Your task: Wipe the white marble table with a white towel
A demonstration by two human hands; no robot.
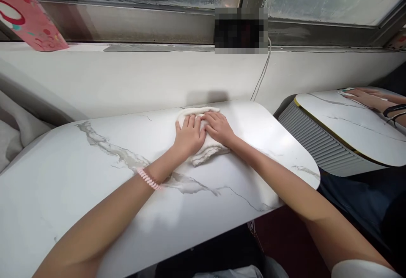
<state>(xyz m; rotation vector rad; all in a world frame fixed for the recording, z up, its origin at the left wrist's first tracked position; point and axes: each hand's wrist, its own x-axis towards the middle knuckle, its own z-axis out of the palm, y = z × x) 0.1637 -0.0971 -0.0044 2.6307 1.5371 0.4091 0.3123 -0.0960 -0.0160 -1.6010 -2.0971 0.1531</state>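
Note:
A folded white cloth [209,153] lies on the white marble-patterned table [127,210], close to its far edge. My left hand [189,134] rests flat on top of the cloth, fingers stretched forward and slightly apart; a pink coiled band [149,179] circles that wrist. Beside it, my right hand [219,128] presses on the cloth's right part with its fingers laid out and a little bent, pointing left. The two thumbs and fingertips nearly meet. Part of the cloth is hidden under both hands.
A white wall [142,79] and window ledge [152,48] border the table's far side. A pink printed box [34,20] leans at far left; cables [261,75] hang behind. At right, another person's hands [369,97] touch a white cloth on a second table [345,121].

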